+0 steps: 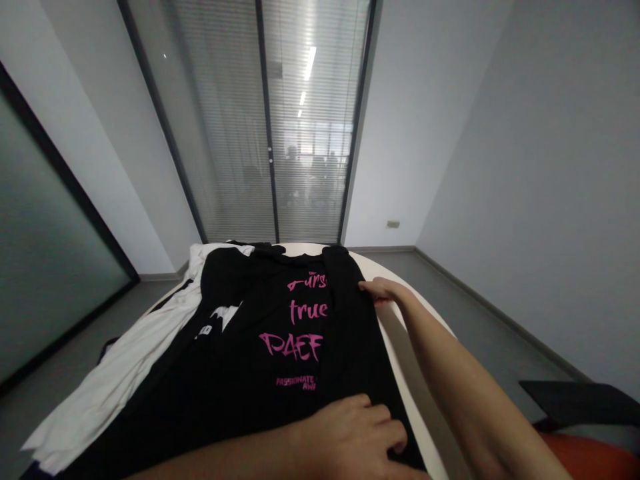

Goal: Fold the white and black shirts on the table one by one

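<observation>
A black T-shirt (295, 360) with pink lettering lies spread on the table, its right side folded inward over part of the print. At the fold's outer edge, near the shoulder, my right hand (383, 290) pinches the cloth between thumb and fingers. Closer to me, my left hand (357, 430) lies across the lower right part of the shirt, its fingers curled onto the black fabric near the edge. The tip of its thumb is hard to make out. Left of the shirt are more dark clothes and a white garment (145, 333).
The pale rounded table (373, 267) shows along its right edge. A dark chair part (580, 403) and an orange-red seat (590, 457) stand at the lower right. Beyond the table is a glass partition (220, 120) with blinds, beside grey walls.
</observation>
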Demonstrator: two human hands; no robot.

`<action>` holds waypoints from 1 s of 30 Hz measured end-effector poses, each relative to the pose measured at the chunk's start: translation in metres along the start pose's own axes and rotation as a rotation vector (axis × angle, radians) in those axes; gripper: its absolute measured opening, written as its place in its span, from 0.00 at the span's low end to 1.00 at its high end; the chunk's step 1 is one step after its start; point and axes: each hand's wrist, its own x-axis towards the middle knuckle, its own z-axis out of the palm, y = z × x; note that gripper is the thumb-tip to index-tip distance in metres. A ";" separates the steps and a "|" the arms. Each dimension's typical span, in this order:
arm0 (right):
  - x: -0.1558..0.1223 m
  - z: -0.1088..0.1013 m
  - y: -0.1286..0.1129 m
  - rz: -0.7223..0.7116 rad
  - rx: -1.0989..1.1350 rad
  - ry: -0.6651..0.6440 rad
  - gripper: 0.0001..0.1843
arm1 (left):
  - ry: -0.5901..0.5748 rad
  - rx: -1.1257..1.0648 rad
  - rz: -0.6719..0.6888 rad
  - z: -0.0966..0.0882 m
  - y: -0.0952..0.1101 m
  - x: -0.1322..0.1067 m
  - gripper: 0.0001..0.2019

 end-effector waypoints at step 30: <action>-0.047 0.029 -0.034 -0.299 -0.377 0.461 0.25 | -0.093 -0.276 0.203 0.013 0.004 0.013 0.21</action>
